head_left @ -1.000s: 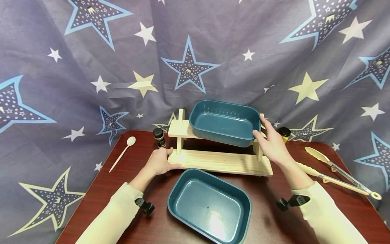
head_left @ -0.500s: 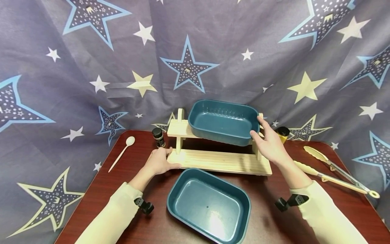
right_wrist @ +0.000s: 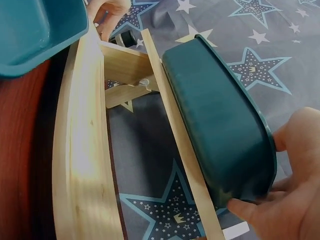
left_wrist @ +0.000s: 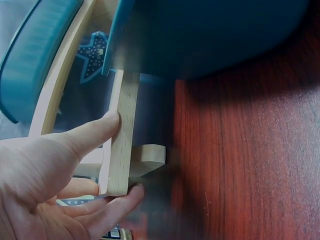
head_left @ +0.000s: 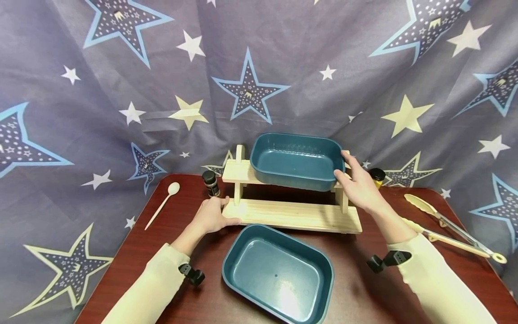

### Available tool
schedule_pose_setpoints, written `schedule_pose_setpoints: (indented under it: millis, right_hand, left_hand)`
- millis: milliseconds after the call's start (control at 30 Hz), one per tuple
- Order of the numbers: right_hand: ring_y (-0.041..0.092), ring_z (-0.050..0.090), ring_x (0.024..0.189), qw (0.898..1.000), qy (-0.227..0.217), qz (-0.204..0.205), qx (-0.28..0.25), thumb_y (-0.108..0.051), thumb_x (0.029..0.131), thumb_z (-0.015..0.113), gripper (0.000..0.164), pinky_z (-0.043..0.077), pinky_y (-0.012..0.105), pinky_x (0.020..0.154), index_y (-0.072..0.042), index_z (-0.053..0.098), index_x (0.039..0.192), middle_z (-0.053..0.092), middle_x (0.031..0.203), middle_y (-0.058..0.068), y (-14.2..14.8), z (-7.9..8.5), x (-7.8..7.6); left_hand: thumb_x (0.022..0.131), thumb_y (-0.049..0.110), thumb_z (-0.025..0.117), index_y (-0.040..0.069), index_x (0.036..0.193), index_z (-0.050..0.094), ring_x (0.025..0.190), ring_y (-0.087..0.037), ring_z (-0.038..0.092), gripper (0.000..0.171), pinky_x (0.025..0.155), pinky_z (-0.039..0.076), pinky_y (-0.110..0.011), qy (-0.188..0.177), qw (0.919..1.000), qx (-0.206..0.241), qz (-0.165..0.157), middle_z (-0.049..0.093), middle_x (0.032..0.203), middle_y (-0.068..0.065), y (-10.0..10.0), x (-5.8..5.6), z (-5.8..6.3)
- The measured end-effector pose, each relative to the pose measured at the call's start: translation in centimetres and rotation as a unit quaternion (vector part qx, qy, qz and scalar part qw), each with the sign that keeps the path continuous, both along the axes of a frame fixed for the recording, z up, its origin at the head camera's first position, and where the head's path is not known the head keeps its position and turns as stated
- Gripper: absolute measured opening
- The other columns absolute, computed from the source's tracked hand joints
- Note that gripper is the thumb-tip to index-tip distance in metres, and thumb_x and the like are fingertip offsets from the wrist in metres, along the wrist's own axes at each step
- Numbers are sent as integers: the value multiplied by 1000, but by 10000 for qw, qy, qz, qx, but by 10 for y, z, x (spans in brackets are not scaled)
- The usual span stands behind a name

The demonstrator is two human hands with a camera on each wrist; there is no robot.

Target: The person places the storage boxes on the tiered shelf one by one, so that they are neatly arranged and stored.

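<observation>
A two-tier wooden shelf (head_left: 291, 213) stands on the dark red table. My left hand (head_left: 211, 215) grips the left end of its lower board, thumb on the front and fingers beneath in the left wrist view. On the upper board sits a teal rectangular plastic tub (head_left: 297, 166), its front wall overhanging the board's edge. My right hand (head_left: 359, 186) holds this tub by its right end, thumb at the front corner and fingers at the back; the right wrist view shows the tub's side (right_wrist: 220, 115) against the board. A second teal tub (head_left: 275, 279) lies angled in front of the shelf.
Left of the shelf stand a black-capped spice jar (head_left: 211, 183) and, farther out, a cream spoon (head_left: 163, 202). At the right are a yellow jar with a black lid (head_left: 377, 177) and cream-tipped tongs (head_left: 449, 234). A star-patterned curtain (head_left: 259, 67) hangs close behind.
The front right corner of the upper tub has shifted slightly back and up in the view, with my right hand on it. My left hand keeps its place on the shelf.
</observation>
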State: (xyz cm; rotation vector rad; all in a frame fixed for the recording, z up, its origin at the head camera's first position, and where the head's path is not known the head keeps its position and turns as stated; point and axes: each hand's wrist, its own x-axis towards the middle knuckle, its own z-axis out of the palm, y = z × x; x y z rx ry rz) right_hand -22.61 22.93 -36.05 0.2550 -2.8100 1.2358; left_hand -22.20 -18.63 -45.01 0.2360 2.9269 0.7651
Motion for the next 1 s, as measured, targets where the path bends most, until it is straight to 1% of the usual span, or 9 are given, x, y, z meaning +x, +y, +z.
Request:
schedule_pose_setpoints:
  millis: [167, 300, 433, 533, 667, 800, 900, 1000]
  right_hand:
    - [49, 37, 155, 9997, 168, -19, -181, -32, 112, 50, 72, 37, 63, 122, -9, 16, 172, 26, 175, 24, -1, -4, 4]
    - [49, 35, 157, 9997, 199, -102, -97, -30, 112, 51, 72, 35, 64, 124, -7, 18, 171, 29, 173, 26, -5, -4, 5]
    - [49, 33, 157, 9997, 182, -161, 45, -32, 111, 49, 71, 32, 65, 124, -9, 18, 171, 30, 172, 27, -5, -3, 3]
    - [47, 30, 159, 9997, 123, -179, 71, -33, 111, 46, 71, 29, 65, 126, -11, 17, 172, 28, 174, 24, -5, -3, 1]
    - [45, 26, 161, 9998, 120, -157, 65, -30, 111, 43, 70, 26, 64, 127, -10, 16, 172, 23, 177, 20, -5, -2, -2]
    - [46, 26, 161, 9998, 115, -157, 0, -28, 110, 42, 69, 26, 64, 128, -10, 17, 172, 22, 177, 21, -5, -3, -4]
    - [46, 25, 161, 9998, 60, -182, -76, -28, 110, 42, 69, 25, 64, 128, -12, 17, 172, 21, 177, 21, -5, -4, -7]
    - [46, 23, 162, 9997, 14, -183, -157, -29, 111, 41, 68, 24, 65, 128, -14, 16, 173, 17, 178, 20, -4, -4, -9]
  left_hand:
    - [83, 46, 91, -5, 152, 54, 137, -46, 59, 94, 109, 52, -54, -22, 10000, 10, 4, 58, 153, -26, 0, 0, -1]
    - [82, 46, 91, -6, 151, 54, 137, -47, 59, 94, 109, 52, -55, -16, 10000, 3, 9, 58, 152, -27, 0, 0, 0]
    - [82, 46, 91, -5, 151, 54, 137, -46, 59, 93, 110, 52, -54, -7, 10000, 17, 11, 59, 152, -26, 0, 0, 0]
    - [82, 46, 91, -5, 151, 54, 137, -46, 59, 93, 110, 52, -54, -16, 10000, 23, 16, 59, 152, -26, 0, 0, 0]
    - [82, 45, 92, -6, 151, 55, 137, -46, 59, 93, 110, 52, -54, 5, 10000, 53, 8, 59, 152, -26, 0, 0, 0]
    - [82, 45, 92, -6, 150, 55, 136, -46, 60, 93, 110, 52, -54, 25, 10000, 34, 8, 60, 151, -26, 0, 0, 0]
    - [82, 46, 91, -6, 150, 55, 136, -46, 60, 93, 109, 53, -54, 31, 10000, -5, 17, 59, 151, -26, 0, 0, -1]
    - [82, 45, 91, -5, 151, 54, 136, -46, 60, 93, 109, 52, -54, 9, 10000, 24, 49, 59, 152, -26, 0, 1, -1]
